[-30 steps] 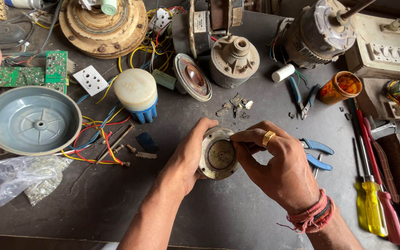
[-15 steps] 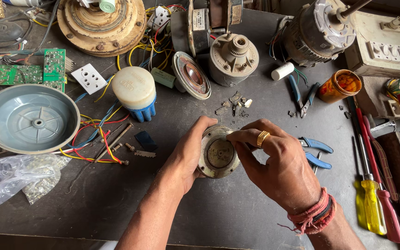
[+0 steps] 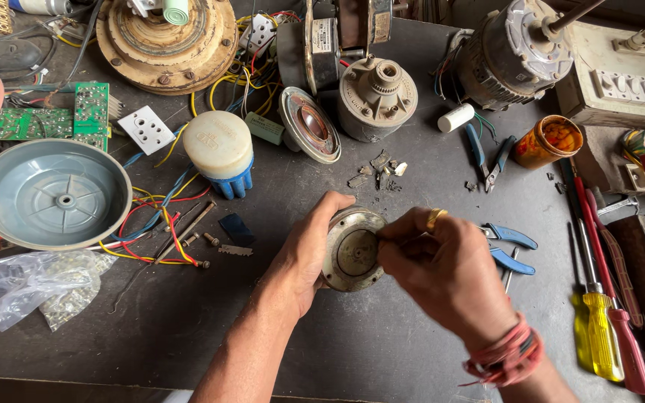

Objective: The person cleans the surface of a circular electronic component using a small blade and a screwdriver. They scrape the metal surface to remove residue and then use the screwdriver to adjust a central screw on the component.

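My left hand grips a round, worn metal motor cover by its left edge, its hollow face tilted up toward me. My right hand, with a gold ring and red thread wristbands, has its fingertips pinched at the cover's right rim; whether they hold something small is hidden. Both hands hover over the dark workbench.
Blue-handled pliers lie just right of my hands, screwdrivers farther right. A grey plastic bowl, plastic bag and tangled wires sit left. Motors, a white-blue capacitor, small metal bits and an orange jar lie beyond.
My right hand's fingers have slid from the cover's top rim down to its right side. The cover has tilted a little; the left hand keeps its hold.
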